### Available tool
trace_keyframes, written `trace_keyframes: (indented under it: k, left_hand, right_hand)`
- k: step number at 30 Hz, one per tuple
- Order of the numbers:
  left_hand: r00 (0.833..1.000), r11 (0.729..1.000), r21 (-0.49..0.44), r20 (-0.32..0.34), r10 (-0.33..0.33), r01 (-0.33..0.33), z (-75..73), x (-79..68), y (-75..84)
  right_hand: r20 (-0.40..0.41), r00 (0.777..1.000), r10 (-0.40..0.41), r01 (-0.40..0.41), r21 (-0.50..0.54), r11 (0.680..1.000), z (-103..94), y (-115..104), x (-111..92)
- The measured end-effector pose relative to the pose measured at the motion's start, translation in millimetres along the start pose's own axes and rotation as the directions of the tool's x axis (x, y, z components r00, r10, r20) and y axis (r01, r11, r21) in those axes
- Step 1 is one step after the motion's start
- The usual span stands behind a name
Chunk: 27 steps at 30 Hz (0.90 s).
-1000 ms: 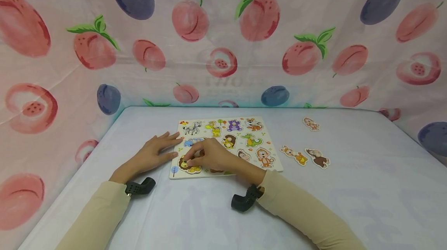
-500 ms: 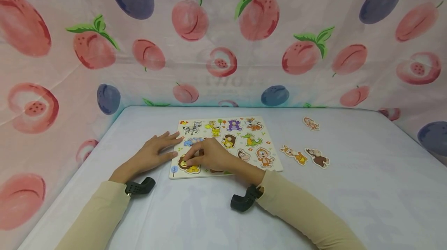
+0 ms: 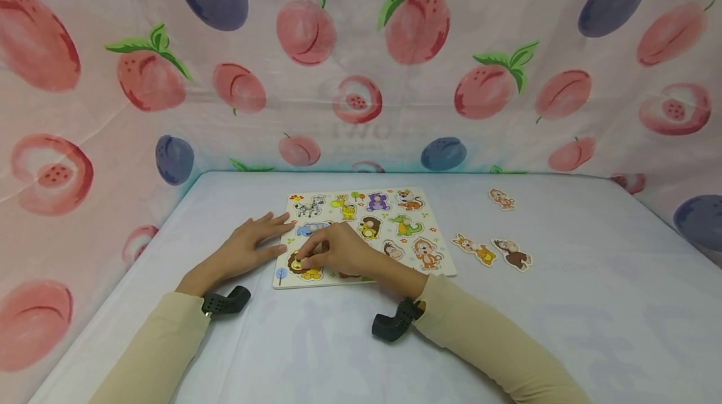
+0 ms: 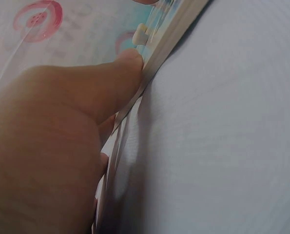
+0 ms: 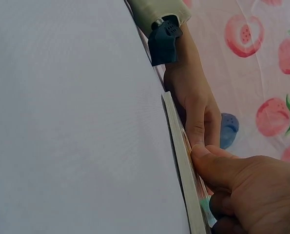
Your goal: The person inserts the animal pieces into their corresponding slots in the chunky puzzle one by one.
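A wooden animal puzzle board (image 3: 333, 283) lies flat on the table. My right hand (image 3: 344, 250) reaches over it and pinches the lion puzzle piece (image 3: 310, 273) by its top at the board's near left corner; the fingers cover part of the lion. My left hand (image 3: 251, 246) rests at the board's left edge with fingers extended, touching it. In the left wrist view, the left thumb (image 4: 106, 87) lies against the board's side. The right wrist view shows both hands close together over the board's edge. The right forearm hides some of the bottom row.
Several animal pieces sit on the board, among them a zebra (image 3: 311, 207), a giraffe (image 3: 345, 208) and a crocodile (image 3: 407, 227). Loose to the right lie a kangaroo piece (image 3: 476, 250), a dark brown animal piece (image 3: 513, 255) and a small monkey piece (image 3: 502, 199). A fruit-print cloth (image 3: 361, 47) hangs behind.
The lion piece has shifted very slightly left under the right hand's fingers. Both hands have otherwise stayed in place, and the loose pieces lie as before.
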State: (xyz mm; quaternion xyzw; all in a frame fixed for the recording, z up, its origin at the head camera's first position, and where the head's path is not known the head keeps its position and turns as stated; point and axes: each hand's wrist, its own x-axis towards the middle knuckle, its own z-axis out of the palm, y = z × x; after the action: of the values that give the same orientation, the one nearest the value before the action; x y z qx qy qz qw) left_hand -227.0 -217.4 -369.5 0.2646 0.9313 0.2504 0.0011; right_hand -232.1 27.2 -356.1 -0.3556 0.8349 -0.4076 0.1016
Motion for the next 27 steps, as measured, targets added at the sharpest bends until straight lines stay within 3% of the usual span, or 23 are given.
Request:
trace_keyframes:
  k: [27]
  left_hand:
    - [1.000,1.000,0.007,-0.003,0.009,-0.009,-0.6,-0.5,0.5]
  right_hand:
    - [0.040,0.999,0.018,-0.018,0.002,1.000,-3.7,-2.4,1.2]
